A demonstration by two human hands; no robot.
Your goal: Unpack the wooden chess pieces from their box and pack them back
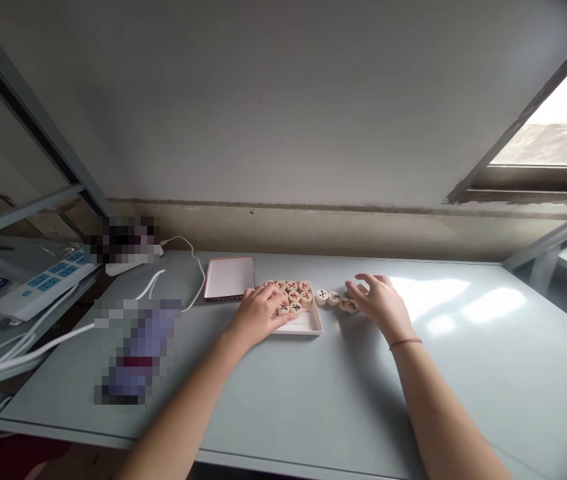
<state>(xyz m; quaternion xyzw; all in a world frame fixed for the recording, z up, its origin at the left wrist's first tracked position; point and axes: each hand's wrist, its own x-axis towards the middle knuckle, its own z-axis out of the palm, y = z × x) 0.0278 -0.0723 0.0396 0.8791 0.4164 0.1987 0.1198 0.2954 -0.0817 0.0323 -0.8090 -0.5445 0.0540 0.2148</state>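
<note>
A shallow white box [308, 325] holds rows of round wooden Chinese chess pieces [292, 296], red-marked at the back and black-marked in front. My left hand [260, 312] lies over the box's left side, its fingers and thumb curled around a black-marked Chinese chess piece [284, 309]; its fingers hide part of the left column. Right of the box, several loose black-marked pieces [333, 298] form a short line on the table. My right hand [380, 300] hovers at the right end of that line with thumb and fingers apart, partly covering the last pieces.
The box lid [229, 279] lies inside-up behind my left hand. On the left are a white power strip [46, 283] with blue sockets, white cables [63, 339] and a blurred-out purple item [143, 350]. A wall [283, 230] bounds the grey table [323, 407] behind.
</note>
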